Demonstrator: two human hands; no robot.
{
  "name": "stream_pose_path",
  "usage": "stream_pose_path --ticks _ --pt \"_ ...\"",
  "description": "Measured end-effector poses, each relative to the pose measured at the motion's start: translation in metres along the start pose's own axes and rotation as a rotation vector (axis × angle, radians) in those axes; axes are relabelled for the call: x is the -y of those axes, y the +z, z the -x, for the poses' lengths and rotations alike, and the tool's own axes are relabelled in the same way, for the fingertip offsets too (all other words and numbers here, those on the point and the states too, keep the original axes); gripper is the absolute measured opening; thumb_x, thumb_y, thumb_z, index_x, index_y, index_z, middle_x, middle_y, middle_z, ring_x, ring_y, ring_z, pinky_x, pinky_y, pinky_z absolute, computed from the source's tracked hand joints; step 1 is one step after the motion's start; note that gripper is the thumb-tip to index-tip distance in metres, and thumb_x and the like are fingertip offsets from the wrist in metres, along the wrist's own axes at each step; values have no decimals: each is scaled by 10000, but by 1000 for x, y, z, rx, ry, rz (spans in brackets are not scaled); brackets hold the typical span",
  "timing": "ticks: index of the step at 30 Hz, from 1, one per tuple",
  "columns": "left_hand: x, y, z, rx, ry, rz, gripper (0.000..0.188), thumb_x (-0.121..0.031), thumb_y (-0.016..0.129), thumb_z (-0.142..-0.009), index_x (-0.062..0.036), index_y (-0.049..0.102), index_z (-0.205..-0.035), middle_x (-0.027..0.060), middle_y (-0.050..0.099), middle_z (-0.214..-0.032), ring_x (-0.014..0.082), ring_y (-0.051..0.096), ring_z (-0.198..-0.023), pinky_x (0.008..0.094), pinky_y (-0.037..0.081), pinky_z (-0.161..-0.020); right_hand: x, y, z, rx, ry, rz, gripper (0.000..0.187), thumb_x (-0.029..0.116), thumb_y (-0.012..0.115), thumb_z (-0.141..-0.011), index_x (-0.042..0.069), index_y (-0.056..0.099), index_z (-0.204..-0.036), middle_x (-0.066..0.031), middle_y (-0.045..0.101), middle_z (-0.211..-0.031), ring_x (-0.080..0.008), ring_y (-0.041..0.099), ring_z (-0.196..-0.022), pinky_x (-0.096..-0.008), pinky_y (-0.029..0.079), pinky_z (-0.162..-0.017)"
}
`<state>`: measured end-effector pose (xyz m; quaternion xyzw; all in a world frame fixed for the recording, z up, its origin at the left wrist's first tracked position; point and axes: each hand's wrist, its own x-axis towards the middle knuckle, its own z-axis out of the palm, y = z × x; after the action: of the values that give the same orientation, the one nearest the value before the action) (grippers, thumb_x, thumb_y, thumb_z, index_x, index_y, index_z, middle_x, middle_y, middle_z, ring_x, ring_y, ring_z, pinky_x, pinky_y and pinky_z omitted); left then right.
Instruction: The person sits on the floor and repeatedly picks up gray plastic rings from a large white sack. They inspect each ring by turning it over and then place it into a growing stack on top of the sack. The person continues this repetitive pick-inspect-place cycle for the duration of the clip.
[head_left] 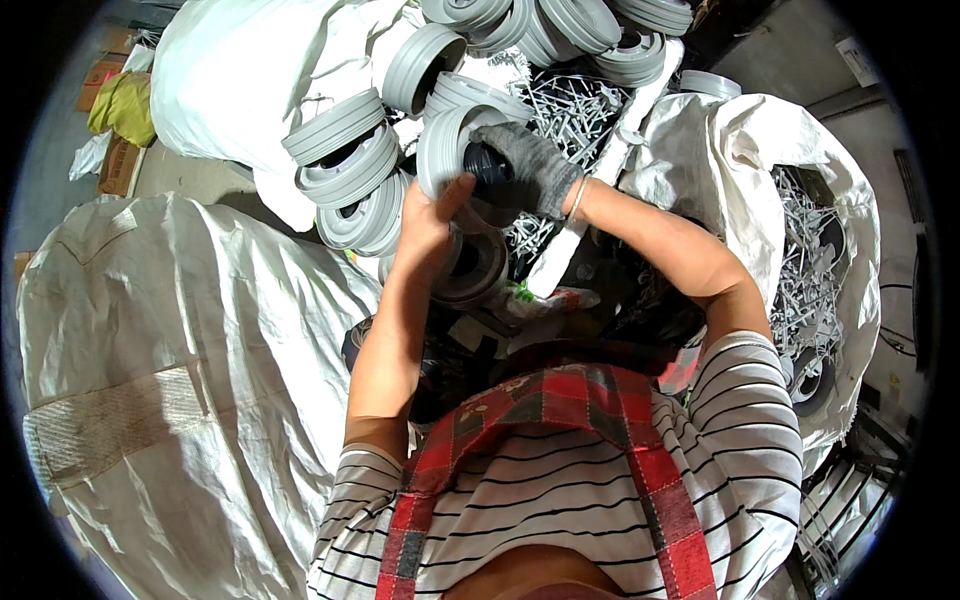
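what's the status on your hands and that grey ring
Left hand gripping grey ring. Gloved right hand at its opening, grip unclear. Ring stack close on left.

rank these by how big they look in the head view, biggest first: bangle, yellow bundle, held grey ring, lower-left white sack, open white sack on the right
1. Lower-left white sack
2. Open white sack on the right
3. Held grey ring and yellow bundle, too alike to rank
4. Bangle

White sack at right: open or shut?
Open: the sack's mouth gapes, showing thin grey sticks inside.
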<state>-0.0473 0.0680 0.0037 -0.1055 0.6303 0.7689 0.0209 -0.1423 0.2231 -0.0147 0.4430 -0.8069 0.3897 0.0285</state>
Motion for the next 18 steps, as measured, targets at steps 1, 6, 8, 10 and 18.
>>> stream_pose_path --ticks 1,6,8,10,18 --pt "1 6 -3 3 31 22 228 -232 594 -851 -24 572 -943 10 567 -781 108 533 -681 246 429 -593 2 -6 2 23 27 23 671 375 715 -618 -13 500 -1121 -212 546 -1049 -373 532 -971 -410 432 -861" --pt "-18 6 4 -3 -94 72 258 -249 558 -872 -5 570 -954 27 589 -832 107 543 -712 248 439 -625 7 -9 -6 -8 -360 173 402 281 647 -670 31 516 -955 -158 541 -882 -343 531 -833 -418 435 -744" --pt "-14 -1 1 17 -129 112 283 -265 542 -882 6 568 -961 36 597 -847 106 547 -723 247 440 -639 -3 -5 -4 44 -351 87 368 275 643 -675 42 514 -928 -149 539 -871 -338 530 -827 -419 435 -731" --pt "-10 -6 -3 70 -154 171 282 -255 543 -882 10 566 -979 43 599 -853 109 552 -731 254 448 -647 -8 -4 -2 143 -308 112 410 273 660 -655 46 520 -967 -138 549 -912 -340 536 -858 -419 438 -747" --pt "-3 12 2 33 -82 167 280 -209 642 -827 -7 576 -1009 35 604 -839 118 562 -731 256 455 -659 -43 21 19 275 586 -697 458 393 733 -698 2 605 -897 -99 599 -750 -144 565 -676 -282 465 -622"
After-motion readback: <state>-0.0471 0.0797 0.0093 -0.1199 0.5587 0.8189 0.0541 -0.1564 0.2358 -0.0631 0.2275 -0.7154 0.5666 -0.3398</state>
